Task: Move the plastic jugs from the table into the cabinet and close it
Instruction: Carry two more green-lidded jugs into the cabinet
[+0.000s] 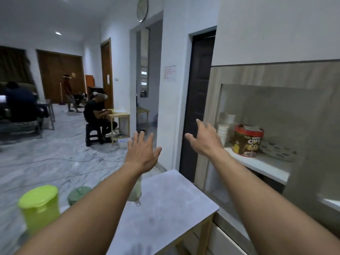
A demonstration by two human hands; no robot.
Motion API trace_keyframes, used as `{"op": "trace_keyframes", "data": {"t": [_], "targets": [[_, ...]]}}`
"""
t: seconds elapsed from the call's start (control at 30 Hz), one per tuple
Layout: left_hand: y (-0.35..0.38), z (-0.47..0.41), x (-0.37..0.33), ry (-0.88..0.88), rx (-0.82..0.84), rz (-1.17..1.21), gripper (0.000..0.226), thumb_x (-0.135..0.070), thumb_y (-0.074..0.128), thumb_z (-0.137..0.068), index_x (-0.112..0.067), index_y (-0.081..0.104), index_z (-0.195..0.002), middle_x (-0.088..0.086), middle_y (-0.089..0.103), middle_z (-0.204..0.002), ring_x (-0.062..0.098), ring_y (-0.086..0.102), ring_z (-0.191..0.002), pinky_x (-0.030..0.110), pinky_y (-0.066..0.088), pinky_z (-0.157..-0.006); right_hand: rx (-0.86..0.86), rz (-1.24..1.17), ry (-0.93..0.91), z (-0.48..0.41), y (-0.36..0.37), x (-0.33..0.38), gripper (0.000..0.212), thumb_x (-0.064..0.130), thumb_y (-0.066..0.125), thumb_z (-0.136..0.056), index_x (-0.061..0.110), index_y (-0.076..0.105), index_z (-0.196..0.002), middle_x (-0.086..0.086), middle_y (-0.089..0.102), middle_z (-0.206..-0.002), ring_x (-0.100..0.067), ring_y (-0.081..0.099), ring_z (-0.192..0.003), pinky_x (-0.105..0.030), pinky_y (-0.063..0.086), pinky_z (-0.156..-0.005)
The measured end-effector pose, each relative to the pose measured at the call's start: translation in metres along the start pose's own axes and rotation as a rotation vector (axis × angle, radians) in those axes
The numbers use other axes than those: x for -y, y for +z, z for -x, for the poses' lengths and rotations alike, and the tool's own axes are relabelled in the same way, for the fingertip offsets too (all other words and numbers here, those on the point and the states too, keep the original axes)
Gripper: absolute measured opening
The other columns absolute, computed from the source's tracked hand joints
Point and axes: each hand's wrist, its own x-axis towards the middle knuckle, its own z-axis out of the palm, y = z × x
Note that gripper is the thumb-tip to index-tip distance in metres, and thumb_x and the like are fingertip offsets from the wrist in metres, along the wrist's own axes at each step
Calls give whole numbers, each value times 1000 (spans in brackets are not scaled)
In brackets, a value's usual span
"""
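Head view: both hands are raised in front of the person, above the far end of the desk (165, 208), with nothing in either.
Left hand (141, 155): palm away from the camera, fingers (137, 139) spread wide, empty.
Right hand (204, 140): reaching toward the cabinet (239, 76), fingers fanned apart, empty, near the cabinet's left edge but whether it touches the frame cannot be told.
Lime jug (39, 207): at the desk's left end, upright, lid on; long axis vertical.
Green jug (78, 195): just beyond the lime one, mostly hidden by the left forearm; only its lid and shoulder show, apparently upright.
Pale jug (135, 190): under the left wrist, near the desk's far-left edge, translucent and blurred; a small spout or tab sticks out toward the camera.
Spout and handle direction: not readable on the lime and green jugs.
Cabinet: open-fronted as seen, with a shelf (261, 164) carrying a red-lidded snack tub (247, 140), stacked white cups (223, 131) and a patterned plate (279, 150); no door can be made out.
Handling, judged: the jugs look thin-walled, stiff plastic, probably light if empty; smooth sides may slip.
Where to hold, judged: by the handle if one is found, otherwise around the body below the lid, kept upright; not by the lid, which may pop off.
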Motion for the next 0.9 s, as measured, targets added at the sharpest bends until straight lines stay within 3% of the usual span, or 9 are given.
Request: {"op": "trace_keyframes", "data": {"t": [0.17, 0.33, 0.5, 0.7, 0.9], "targets": [[26, 11, 72, -106, 34, 47, 69, -56, 33, -96, -20, 18, -154, 14, 13, -163, 33, 6, -150, 55, 15, -119, 77, -47, -26, -8, 74, 41, 70, 44, 53, -98, 18, 23, -156, -17, 28, -160, -35, 23, -149, -59, 25, -118], [73, 16, 127, -237, 133, 90, 69, -55, 32, -97, -21, 16, -155, 11, 13, -163, 30, 5, -151, 56, 12, -119, 175, -65, -68, -19, 154, 57, 67, 41, 53, -98, 18, 25, -155, -15, 34, -156, -34, 28, -146, -54, 30, -115], [131, 15, 169, -336, 190, 147, 64, -49, 39, -96, -16, 32, -149, 13, 36, -153, 32, 30, -142, 49, 30, -113, 328, -59, -74, -45, 245, 57, 74, 41, 51, -99, 20, 15, -160, -14, 16, -166, -31, 13, -154, -54, 21, -119], [197, 8, 210, -600, 216, 241, 64, -45, 46, -95, -14, 29, -148, 15, 37, -150, 36, 41, -133, 45, 39, -103, 490, -136, -57, -73, 354, 44, 77, 38, 53, -99, 19, 10, -160, -15, 14, -166, -30, 10, -154, -56, 22, -119], [260, -1, 234, -697, 239, 261, 57, -36, 49, -94, -12, 32, -142, 18, 45, -136, 39, 48, -121, 44, 42, -94, 539, -187, -10, -91, 432, 22, 76, 35, 59, -95, 18, 19, -157, -14, 31, -157, -36, 31, -144, -53, 34, -113]]}}
